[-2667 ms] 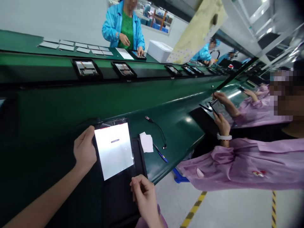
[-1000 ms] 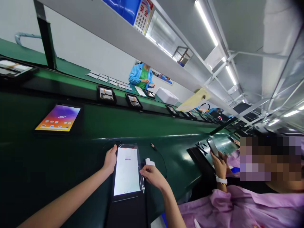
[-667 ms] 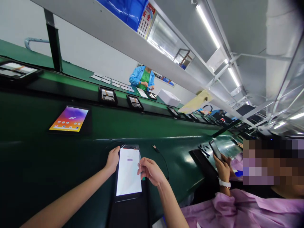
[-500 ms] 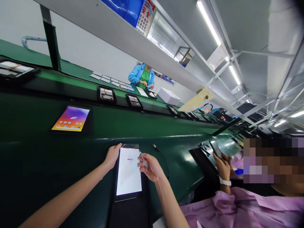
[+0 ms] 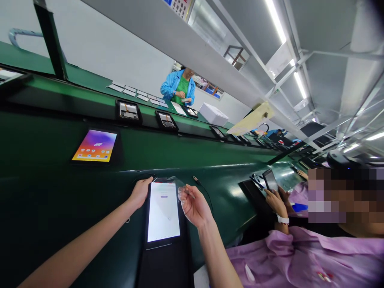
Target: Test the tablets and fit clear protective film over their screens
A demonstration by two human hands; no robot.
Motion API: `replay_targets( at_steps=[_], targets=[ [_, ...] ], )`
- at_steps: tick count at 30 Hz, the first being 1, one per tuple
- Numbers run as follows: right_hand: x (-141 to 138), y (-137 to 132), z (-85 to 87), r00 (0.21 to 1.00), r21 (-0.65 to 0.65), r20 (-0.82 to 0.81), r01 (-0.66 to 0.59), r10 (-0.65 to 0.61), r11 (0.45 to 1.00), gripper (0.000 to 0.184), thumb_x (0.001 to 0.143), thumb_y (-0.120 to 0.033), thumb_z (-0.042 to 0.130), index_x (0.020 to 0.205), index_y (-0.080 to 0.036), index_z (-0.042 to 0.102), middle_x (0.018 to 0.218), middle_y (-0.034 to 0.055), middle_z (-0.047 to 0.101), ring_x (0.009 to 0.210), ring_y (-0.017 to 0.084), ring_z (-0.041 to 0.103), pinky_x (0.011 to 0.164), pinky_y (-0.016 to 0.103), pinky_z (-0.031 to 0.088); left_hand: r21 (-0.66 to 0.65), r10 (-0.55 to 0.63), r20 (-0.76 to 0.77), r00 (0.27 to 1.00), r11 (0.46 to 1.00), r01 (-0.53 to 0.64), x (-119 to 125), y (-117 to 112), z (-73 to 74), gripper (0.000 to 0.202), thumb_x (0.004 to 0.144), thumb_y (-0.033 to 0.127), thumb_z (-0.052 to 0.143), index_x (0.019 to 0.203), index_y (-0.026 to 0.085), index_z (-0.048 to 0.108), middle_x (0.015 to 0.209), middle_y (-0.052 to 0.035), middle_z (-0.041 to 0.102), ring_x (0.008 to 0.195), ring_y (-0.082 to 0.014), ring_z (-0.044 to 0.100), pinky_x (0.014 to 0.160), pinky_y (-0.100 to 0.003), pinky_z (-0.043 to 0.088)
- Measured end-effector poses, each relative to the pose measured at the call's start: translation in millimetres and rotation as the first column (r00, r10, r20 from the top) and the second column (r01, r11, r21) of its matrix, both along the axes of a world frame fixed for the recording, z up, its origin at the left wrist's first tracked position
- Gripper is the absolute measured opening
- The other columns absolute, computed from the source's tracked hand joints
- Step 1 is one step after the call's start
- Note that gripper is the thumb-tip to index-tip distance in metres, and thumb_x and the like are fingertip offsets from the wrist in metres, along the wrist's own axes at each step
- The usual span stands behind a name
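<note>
A tablet (image 5: 163,211) with a bright white screen lies on a black mat (image 5: 164,264) at the near edge of the green bench. My left hand (image 5: 140,192) rests on the tablet's upper left corner, fingers curled over its edge. My right hand (image 5: 193,205) is lifted beside the tablet's upper right corner, fingers pinched on a thin clear film (image 5: 177,183) that curls up off the screen. A black cable (image 5: 201,189) lies just behind my right hand.
A second tablet (image 5: 95,145) showing a colourful home screen lies on the green conveyor (image 5: 186,154) to the left. Open tablet frames (image 5: 128,111) sit in a row further back. A co-worker in pink (image 5: 297,252) holds a device at my right; a person in blue (image 5: 179,86) stands opposite.
My head has tilted up since the earliest frame. My right hand moved from the tablet's lower edge to its upper right, pinched the clear film and lifted it off the screen.
</note>
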State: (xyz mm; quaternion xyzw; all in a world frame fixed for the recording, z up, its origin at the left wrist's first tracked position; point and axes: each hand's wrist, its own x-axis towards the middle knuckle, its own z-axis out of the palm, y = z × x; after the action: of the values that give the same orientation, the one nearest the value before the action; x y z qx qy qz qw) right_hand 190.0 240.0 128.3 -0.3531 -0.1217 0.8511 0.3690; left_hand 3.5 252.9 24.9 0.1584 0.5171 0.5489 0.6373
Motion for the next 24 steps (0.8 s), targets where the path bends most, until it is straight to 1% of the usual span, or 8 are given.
replay_targets(
  at_steps=[6,10,14,18,20,22,24],
  targets=[
    [-4,-7,19.6,0.998,-0.039,-0.052,0.035,-0.037,0.999,0.019,0.092,-0.014,0.053,0.074,-0.015,0.050,0.064,-0.0020,0.058,0.048,0.004,0.056,0.046,0.010,0.054,-0.025,-0.011,0.019,1.000,1.000,0.011,-1,0,1.7,0.031,0.093,0.042,0.057,0.088,0.012,0.062,0.077,-0.0006,0.063,0.064,-0.0112,0.059,0.061,-0.027,0.052],
    [-7,-13,23.9,0.996,-0.068,-0.052,0.063,-0.067,0.996,0.023,0.094,-0.016,0.050,0.071,-0.016,0.048,0.059,-0.0040,0.053,0.045,0.003,0.051,0.044,0.008,0.051,-0.041,-0.018,0.030,0.999,0.999,0.019,-1,0,3.7,0.031,0.093,0.042,0.057,0.086,0.012,0.061,0.075,-0.0001,0.062,0.062,-0.0109,0.058,0.060,-0.026,0.052],
    [-4,-23,15.2,0.994,-0.089,-0.005,0.107,-0.108,0.990,0.025,0.093,-0.018,0.049,0.068,-0.016,0.048,0.059,-0.0030,0.054,0.044,0.003,0.050,0.041,0.009,0.049,-0.061,-0.016,0.035,0.999,0.998,0.018,-1,1,5.0,0.029,0.093,0.041,0.056,0.089,0.012,0.061,0.077,-0.0005,0.061,0.063,-0.0107,0.058,0.059,-0.026,0.052],
    [3,-37,-1.9,0.984,-0.095,0.073,0.171,-0.165,0.981,0.017,0.087,-0.019,0.059,0.071,-0.015,0.052,0.062,-0.0023,0.058,0.047,0.006,0.056,0.042,0.013,0.051,-0.070,-0.018,0.033,0.999,0.997,0.021,0,2,4.5,0.029,0.093,0.041,0.056,0.091,0.012,0.061,0.079,-0.0009,0.061,0.063,-0.0106,0.058,0.057,-0.025,0.051],
    [6,-45,-10.5,0.978,-0.105,0.113,0.189,-0.177,0.976,0.016,0.083,-0.023,0.066,0.075,-0.014,0.055,0.065,-0.0010,0.062,0.049,0.008,0.059,0.042,0.015,0.052,-0.070,-0.022,0.031,0.999,0.997,0.024,0,2,4.1,0.029,0.094,0.041,0.056,0.093,0.012,0.061,0.079,-0.0010,0.061,0.063,-0.0103,0.057,0.057,-0.024,0.050],
    [8,-54,-17.6,0.978,-0.113,0.153,0.163,-0.145,0.980,0.027,0.075,-0.032,0.076,0.081,-0.012,0.058,0.070,0.0006,0.064,0.052,0.009,0.062,0.041,0.016,0.052,-0.071,-0.026,0.027,0.999,0.997,0.027,0,3,3.9,0.029,0.094,0.041,0.056,0.093,0.012,0.061,0.079,-0.0007,0.060,0.061,-0.0098,0.056,0.055,-0.024,0.050],
    [9,-62,-22.6,0.974,-0.071,0.213,0.092,-0.075,0.993,0.044,0.064,-0.042,0.084,0.087,-0.012,0.060,0.074,0.0004,0.065,0.054,0.009,0.062,0.041,0.016,0.050,-0.072,-0.031,0.026,0.999,0.997,0.033,0,3,3.8,0.029,0.094,0.041,0.056,0.092,0.012,0.061,0.078,-0.0005,0.060,0.061,-0.0096,0.056,0.054,-0.023,0.049]
  ],
)
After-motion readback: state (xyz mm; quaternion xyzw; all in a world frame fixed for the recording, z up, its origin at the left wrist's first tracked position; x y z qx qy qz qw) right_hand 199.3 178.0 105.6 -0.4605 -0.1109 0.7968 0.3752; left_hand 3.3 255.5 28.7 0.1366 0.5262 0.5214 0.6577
